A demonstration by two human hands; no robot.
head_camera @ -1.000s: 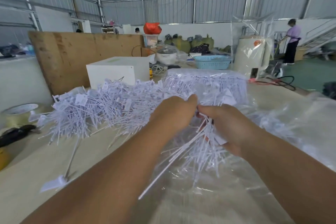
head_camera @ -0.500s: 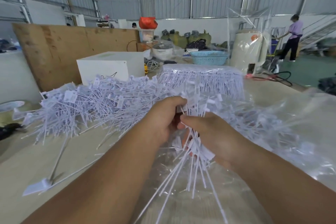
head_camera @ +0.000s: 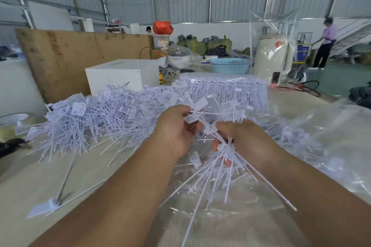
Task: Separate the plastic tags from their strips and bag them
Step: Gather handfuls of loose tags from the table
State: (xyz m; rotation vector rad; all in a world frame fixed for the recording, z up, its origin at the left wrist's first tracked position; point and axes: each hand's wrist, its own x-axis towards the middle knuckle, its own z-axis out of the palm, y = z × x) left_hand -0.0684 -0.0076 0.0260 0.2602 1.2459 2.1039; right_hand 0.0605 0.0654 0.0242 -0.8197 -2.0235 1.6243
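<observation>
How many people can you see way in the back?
2: one person standing far right by the stairs, one person's head behind the wooden board. Others may be hidden.

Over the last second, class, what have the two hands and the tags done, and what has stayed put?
The hands have drawn slightly apart. The left hand now pinches tag heads at the top, while the right hand grips the bundle, whose stems have turned from slanting down-left to fanning down towards the bag. The pile, the stack and the box stayed as they were.
</observation>
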